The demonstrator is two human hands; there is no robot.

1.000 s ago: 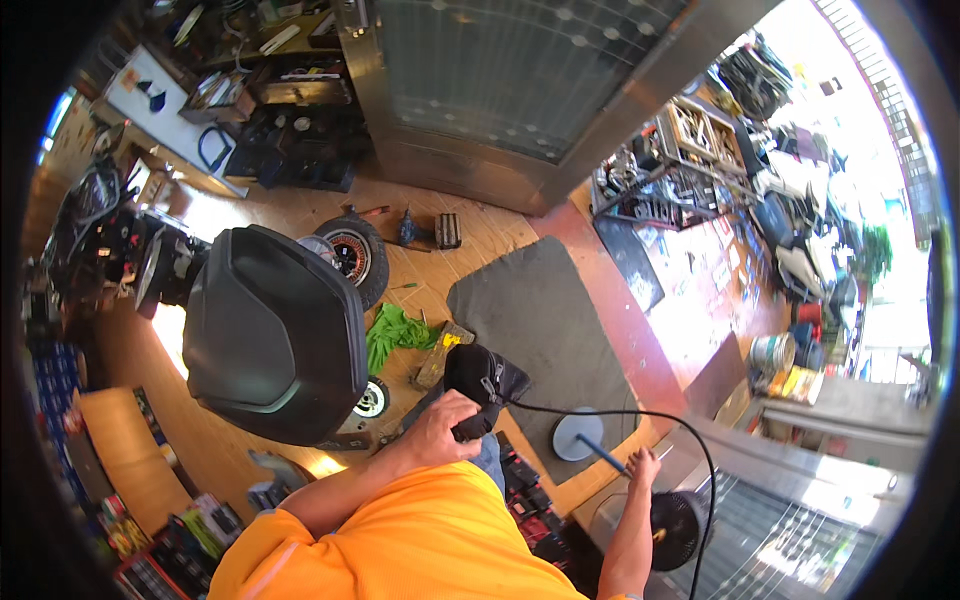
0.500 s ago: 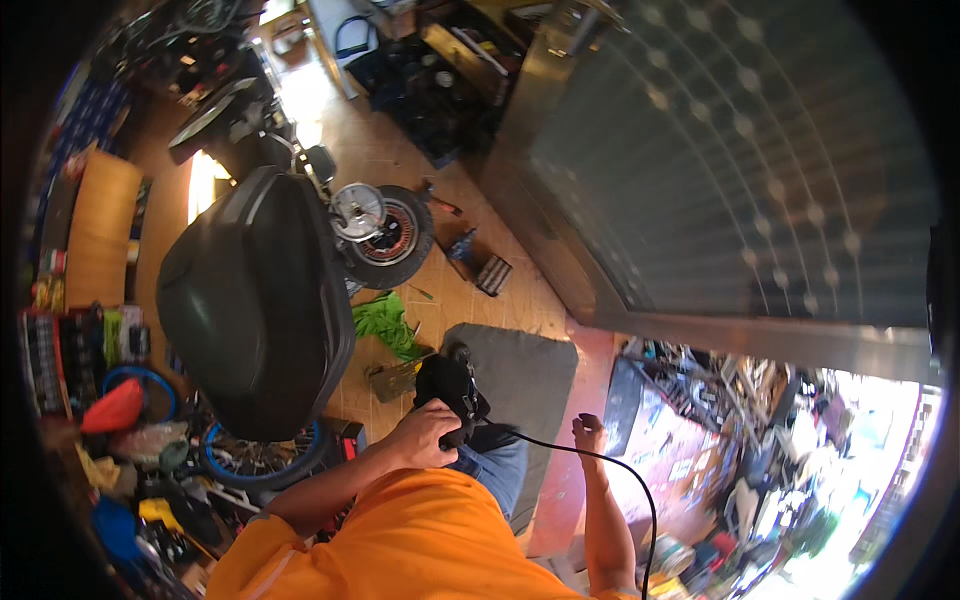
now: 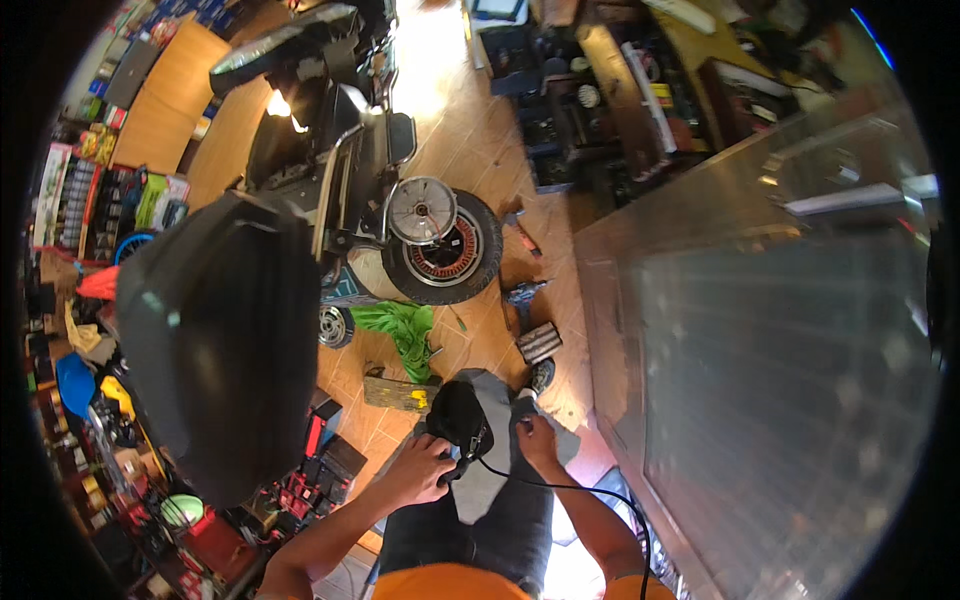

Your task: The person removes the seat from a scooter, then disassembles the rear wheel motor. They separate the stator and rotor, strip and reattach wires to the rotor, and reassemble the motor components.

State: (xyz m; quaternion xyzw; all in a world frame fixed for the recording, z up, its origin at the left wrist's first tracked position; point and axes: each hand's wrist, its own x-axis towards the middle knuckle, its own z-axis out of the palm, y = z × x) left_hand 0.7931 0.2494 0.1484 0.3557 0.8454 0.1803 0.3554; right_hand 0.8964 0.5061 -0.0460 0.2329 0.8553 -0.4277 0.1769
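In front of my body is a black, rounded, cap-like thing (image 3: 460,415) with a dark cable attached. My left hand (image 3: 425,470) has its fingers curled round the near left edge of it. From its right side the black cable (image 3: 560,487) runs past my right forearm and down out of view. My right hand (image 3: 537,443) hovers over my right leg, apart from the black thing. Its fingers are curled together; whether anything small is between them is hidden. Beyond my hands lies a green cloth (image 3: 405,330) on the floor, beside a worn wooden block (image 3: 395,392).
A scooter with a dark seat (image 3: 215,340) fills the left; its wheel (image 3: 440,255) has an exposed hub. A hammer (image 3: 522,232), a blue tool (image 3: 523,293) and a metal block (image 3: 540,343) lie right of it. A large framed glass panel (image 3: 780,370) stands at right.
My view has shifted, with the scooter wheel and tools now nearer the middle. My right hand has come inward, closer to the left. My left hand keeps hold of the black thing.
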